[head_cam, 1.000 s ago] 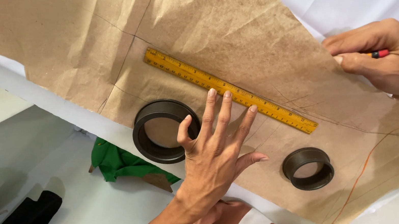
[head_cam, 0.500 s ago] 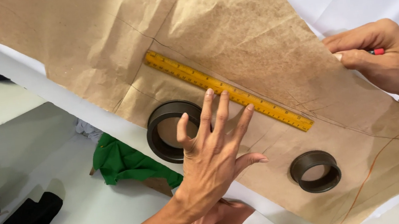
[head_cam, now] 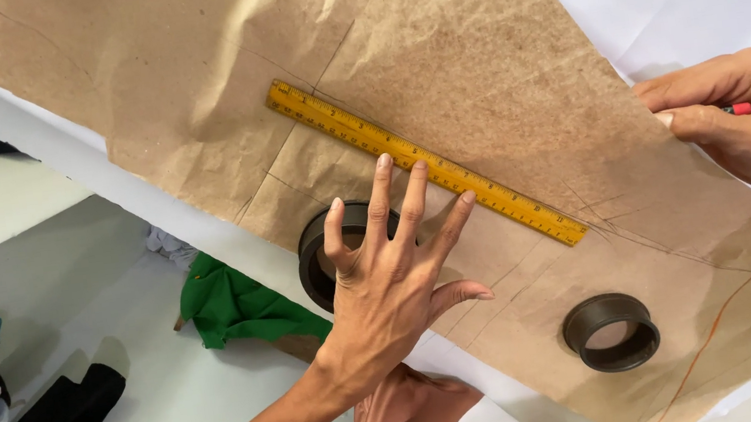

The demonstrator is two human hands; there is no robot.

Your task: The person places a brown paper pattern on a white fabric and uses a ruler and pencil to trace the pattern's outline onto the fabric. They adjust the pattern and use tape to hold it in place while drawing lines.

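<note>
Left hand (head_cam: 386, 287) just below yellow ruler (head_cam: 422, 161)

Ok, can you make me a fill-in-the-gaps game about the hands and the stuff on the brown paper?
1. The left hand spreads its fingers beside a long ruler coloured ____.
2. The ruler lies on crumpled paper coloured ____.
3. The number of dark rings, the bigger ring and the smaller ring, resting on the paper is ____.
4. The right hand holds a pen with a tip coloured ____.

Missing words: yellow; brown; two; red
</note>
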